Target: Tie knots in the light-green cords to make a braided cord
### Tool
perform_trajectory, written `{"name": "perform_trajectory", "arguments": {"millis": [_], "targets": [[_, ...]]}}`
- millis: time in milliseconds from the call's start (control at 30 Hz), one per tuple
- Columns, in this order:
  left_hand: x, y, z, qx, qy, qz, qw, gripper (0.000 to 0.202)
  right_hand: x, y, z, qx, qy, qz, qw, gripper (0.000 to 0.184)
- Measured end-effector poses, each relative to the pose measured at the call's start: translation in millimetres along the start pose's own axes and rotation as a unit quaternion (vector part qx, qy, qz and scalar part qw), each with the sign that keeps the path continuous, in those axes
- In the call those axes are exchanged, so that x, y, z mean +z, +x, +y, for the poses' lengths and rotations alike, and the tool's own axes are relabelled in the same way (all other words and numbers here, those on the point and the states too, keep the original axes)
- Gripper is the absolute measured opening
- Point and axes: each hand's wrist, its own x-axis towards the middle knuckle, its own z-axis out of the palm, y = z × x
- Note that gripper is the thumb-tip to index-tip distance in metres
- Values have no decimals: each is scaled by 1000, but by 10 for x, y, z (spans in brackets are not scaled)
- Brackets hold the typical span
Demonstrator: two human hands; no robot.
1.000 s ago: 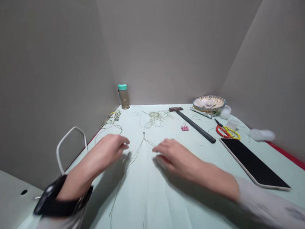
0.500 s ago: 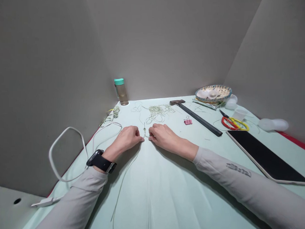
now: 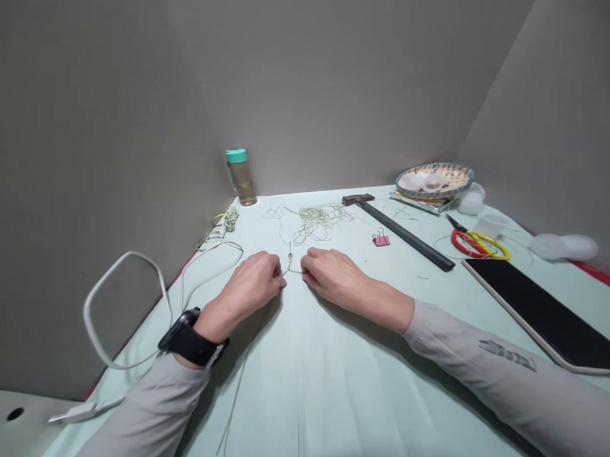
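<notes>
Between my hands a short knotted cord (image 3: 290, 262) lies on the pale cloth, its top at a thin upright pin or nail (image 3: 290, 246). My left hand (image 3: 257, 277) pinches a strand just left of the knots, and loose cord ends (image 3: 240, 379) trail from below it toward me. On the other side, my right hand (image 3: 332, 271) is closed on the strand (image 3: 295, 271) that runs out to the right. The fingertips of both hands are partly hidden. A black watch (image 3: 194, 338) is on my left wrist.
Tangled green cord (image 3: 318, 222) lies beyond my hands. Further right are a hammer (image 3: 399, 233), a pink binder clip (image 3: 381, 239), scissors (image 3: 477, 242), a basket (image 3: 456, 186) and a tablet (image 3: 542, 310). A bottle (image 3: 242, 180) and a white cable (image 3: 89, 314) are on the left.
My hands have drawn slightly apart, the right one shifting rightward. The strand between the knots and my right hand now shows longer and straighter. The view has shifted a little.
</notes>
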Motion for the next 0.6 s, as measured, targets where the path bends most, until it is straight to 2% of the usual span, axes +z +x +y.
{"name": "perform_trajectory", "arguments": {"millis": [133, 267, 367, 600], "targets": [[17, -53, 15, 23, 22, 22, 999, 17, 57, -47, -11, -19, -4, 32, 999, 16], [-27, -155, 34, 80, 39, 43, 995, 16, 101, -186, 18, -90, 8, 62, 994, 18], [-61, -231, 50, 121, 58, 45, 990, 17, 123, -269, 68, -128, 26, 72, 989, 27], [-13, -306, 27, 164, 89, 34, 982, 18, 168, -277, 121, -156, 68, 70, 983, 49]]}}
